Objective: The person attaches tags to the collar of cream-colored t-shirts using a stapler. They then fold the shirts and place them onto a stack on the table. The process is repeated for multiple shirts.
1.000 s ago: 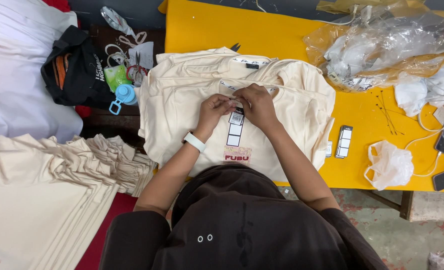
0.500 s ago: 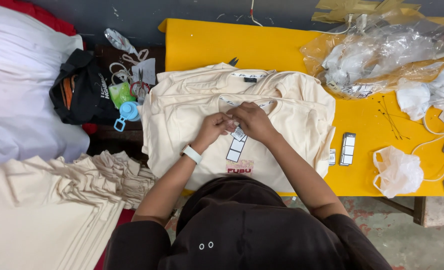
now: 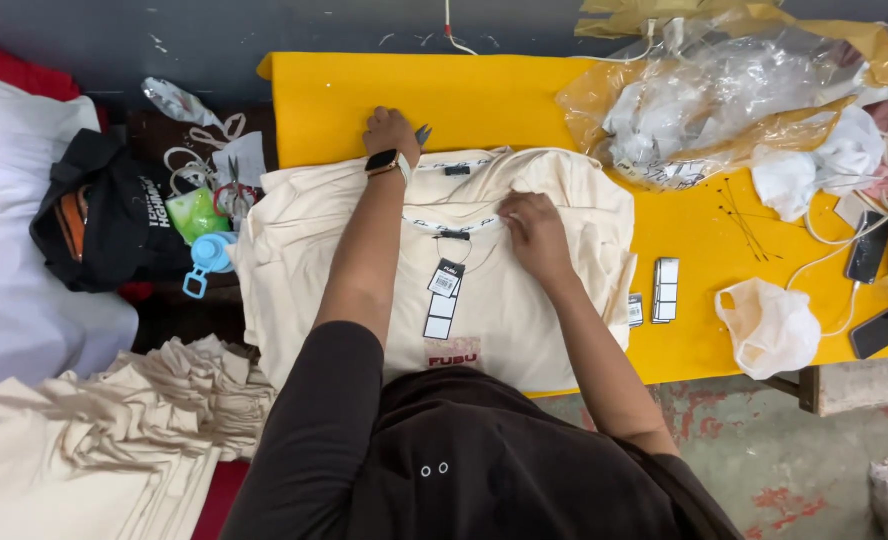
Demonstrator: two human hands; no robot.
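Left hand (image 3: 391,130) now reaches past the collar onto the yellow surface (image 3: 504,100).
Its fingers curl near a small grey tool (image 3: 423,134); my right hand (image 3: 532,225) presses flat on the cream shirt (image 3: 504,300), hang tag (image 3: 446,280) dangling from its neckline.

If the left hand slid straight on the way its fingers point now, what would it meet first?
The left hand points away from the person, past the stacked cream shirts. Ahead lies only bare yellow tabletop, then its far edge. A small dark tool sits just beside the hand, seemingly off that line.
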